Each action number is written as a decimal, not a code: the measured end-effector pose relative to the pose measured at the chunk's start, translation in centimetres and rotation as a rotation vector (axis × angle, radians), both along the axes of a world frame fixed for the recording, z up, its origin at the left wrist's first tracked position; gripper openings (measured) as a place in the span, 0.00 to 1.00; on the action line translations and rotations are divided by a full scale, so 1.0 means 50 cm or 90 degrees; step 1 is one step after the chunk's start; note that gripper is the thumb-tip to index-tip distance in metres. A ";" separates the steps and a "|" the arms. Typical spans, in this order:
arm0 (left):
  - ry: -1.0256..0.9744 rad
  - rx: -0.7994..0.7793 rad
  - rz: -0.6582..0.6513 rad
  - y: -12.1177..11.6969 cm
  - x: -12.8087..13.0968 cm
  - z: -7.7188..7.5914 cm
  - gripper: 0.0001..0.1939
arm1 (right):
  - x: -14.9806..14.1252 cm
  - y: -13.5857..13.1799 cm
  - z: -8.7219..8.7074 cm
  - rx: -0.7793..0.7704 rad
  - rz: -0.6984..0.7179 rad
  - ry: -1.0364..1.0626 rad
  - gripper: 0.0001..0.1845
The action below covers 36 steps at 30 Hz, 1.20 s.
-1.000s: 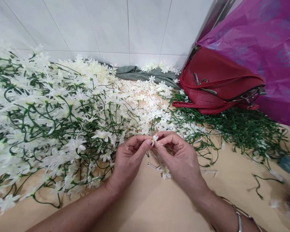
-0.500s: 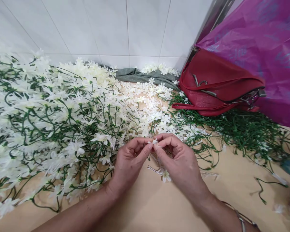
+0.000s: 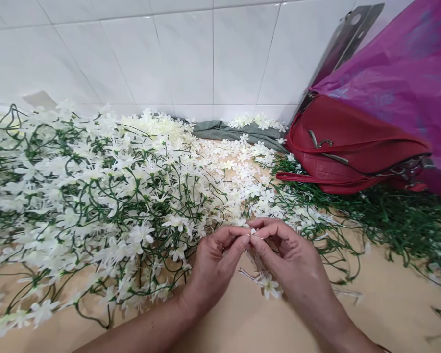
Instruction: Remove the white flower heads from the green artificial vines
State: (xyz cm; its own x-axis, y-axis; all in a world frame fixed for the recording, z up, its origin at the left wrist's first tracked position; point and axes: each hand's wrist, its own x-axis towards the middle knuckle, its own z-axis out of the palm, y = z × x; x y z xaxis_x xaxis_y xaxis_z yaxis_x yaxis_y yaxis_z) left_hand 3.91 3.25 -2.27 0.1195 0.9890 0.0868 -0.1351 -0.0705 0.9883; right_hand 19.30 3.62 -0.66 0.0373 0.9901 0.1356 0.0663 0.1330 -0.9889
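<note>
My left hand (image 3: 217, 267) and my right hand (image 3: 294, 257) meet over the tabletop, thumbs and forefingers pinched on one small white artificial flower (image 3: 253, 232). Only bits of its petals show between the fingertips. Just below them, partly behind my right hand, another white flower (image 3: 269, 286) lies by some thin white stamen strands (image 3: 248, 275). To the left of my hands spreads a big heap of white artificial flowers on green stems (image 3: 106, 196). Loose white blossoms (image 3: 238, 181) are scattered beyond my fingers.
A red handbag (image 3: 353, 147) rests at the back right, against a purple plastic bag (image 3: 397, 73). Green stems (image 3: 407, 230) pile in front of it. Grey-green cloth (image 3: 224, 131) lies along the white tiled wall (image 3: 242, 54).
The view has shifted, so everything sits lower and further right, with more wall showing. Both hands keep their pinch on the small flower, whose petals are now more covered by fingertips.
</note>
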 end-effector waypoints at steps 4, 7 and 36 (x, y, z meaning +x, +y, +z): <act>0.000 0.013 -0.004 -0.001 0.000 0.000 0.07 | 0.008 0.005 0.005 -0.012 -0.013 0.031 0.10; 0.008 0.026 -0.003 -0.003 0.001 -0.002 0.07 | 0.015 0.006 0.007 -0.013 0.004 0.018 0.11; -0.104 0.066 -0.051 -0.017 0.003 0.026 0.20 | 0.052 0.005 0.011 0.112 -0.055 -0.075 0.09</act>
